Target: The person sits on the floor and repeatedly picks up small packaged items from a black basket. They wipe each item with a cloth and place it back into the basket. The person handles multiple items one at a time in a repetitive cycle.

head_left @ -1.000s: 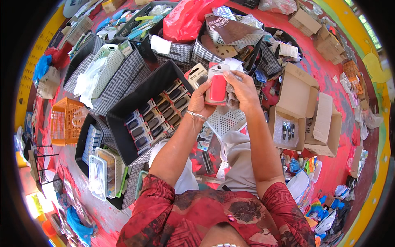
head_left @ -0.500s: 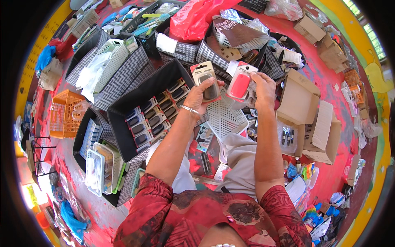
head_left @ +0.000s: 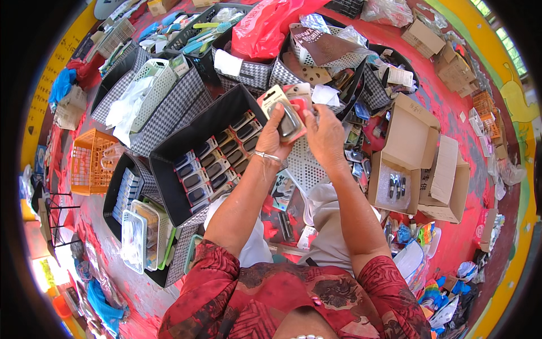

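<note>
Orange plastic, pierced like lattice, forms the upright basket (head_left: 84, 161) standing well to the left of a person's two bare hands. Nearer them, a houndstooth-patterned fabric bin with a black lining (head_left: 186, 133) stands open, its right edge just beside the left hand; rows of carded dark oval items (head_left: 212, 169) lie inside, and the left forearm covers part of its near side. Beyond the left hand, a shiny red plastic bag (head_left: 262, 28) is cut off at the top of the view.

The left hand (head_left: 274, 135), thumb across the front and fingers curled behind, mostly out of sight, clasps a cream card with a dark oval item under clear plastic (head_left: 291, 123). Directly behind it, a pinkish card with a red oval item (head_left: 302, 95) is largely covered. Both cards sit between the hands, above a white perforated plastic basket (head_left: 305, 164) partly hidden by the arms; room opens between the forearms toward the lap.

The right hand (head_left: 326, 135), fingers bent and nearly closed, meets the cards' right edge; whether it grips or merely touches the red-item card cannot be told. Farther right, past small goods (head_left: 358, 158) too blurred to identify, a brown cardboard box (head_left: 412, 135) stands with its lid raised.
</note>
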Action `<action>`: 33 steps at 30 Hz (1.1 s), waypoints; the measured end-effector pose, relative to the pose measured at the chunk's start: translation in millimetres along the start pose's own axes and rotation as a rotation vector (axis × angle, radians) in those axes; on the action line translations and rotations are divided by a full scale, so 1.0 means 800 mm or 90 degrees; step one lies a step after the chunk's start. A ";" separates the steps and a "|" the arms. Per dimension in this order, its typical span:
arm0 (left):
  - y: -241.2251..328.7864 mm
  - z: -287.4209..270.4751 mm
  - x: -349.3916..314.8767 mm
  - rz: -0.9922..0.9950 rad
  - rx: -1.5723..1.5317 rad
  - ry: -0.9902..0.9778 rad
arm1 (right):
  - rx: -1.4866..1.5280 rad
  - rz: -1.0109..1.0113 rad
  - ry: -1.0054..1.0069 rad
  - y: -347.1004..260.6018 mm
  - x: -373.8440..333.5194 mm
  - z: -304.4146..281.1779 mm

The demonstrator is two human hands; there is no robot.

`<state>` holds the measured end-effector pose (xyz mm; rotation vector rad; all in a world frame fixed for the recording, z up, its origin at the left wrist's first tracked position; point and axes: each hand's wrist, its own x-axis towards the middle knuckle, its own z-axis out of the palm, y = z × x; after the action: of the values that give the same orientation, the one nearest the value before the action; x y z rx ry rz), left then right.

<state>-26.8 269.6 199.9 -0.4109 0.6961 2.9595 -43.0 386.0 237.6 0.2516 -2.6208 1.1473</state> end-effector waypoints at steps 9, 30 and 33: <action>0.022 -0.003 -0.004 -0.055 -0.131 0.027 | 0.670 0.300 0.020 0.037 0.031 -0.065; 0.027 -0.005 -0.001 0.024 -0.142 0.017 | 0.103 -0.020 -0.082 0.012 -0.002 -0.032; 0.023 -0.003 -0.004 -0.005 -0.134 -0.003 | 0.647 0.364 0.065 0.025 0.020 -0.044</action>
<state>-25.8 251.9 206.6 -0.4177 0.3821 3.0350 -57.7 425.1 251.6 -0.3939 -1.8172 2.5143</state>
